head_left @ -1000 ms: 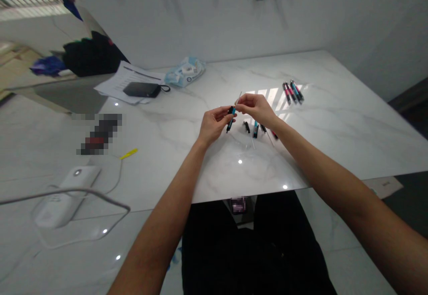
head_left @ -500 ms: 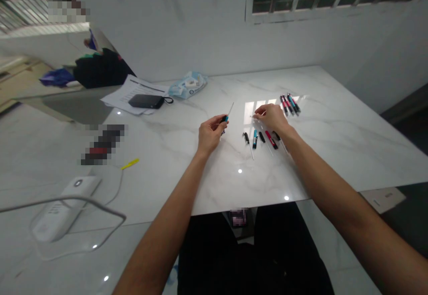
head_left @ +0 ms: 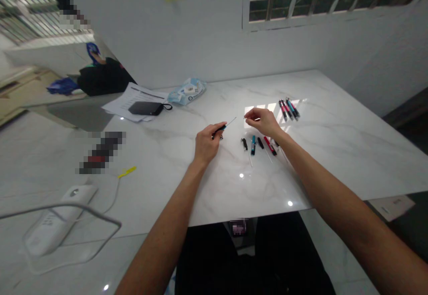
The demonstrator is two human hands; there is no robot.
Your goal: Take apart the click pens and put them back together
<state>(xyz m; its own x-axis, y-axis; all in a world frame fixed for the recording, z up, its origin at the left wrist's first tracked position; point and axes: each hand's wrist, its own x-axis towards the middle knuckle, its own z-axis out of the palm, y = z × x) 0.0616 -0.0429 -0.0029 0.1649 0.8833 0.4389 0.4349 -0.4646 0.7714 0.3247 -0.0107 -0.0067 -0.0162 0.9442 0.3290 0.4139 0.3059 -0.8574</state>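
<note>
the left hand (head_left: 206, 147) gripped a small blue-and-black screwdriver (head_left: 221, 129) closed, its thin shaft pointing right, just short of the right hand (head_left: 264, 122), whose pinched grip might have held something too small to tell.

The left hand (head_left: 206, 145) and right hand (head_left: 264, 122) are ungloved, the left forearm (head_left: 160, 237) and right forearm (head_left: 327, 192) are unsleeved, and black trousers (head_left: 207, 263) are worn.
</note>
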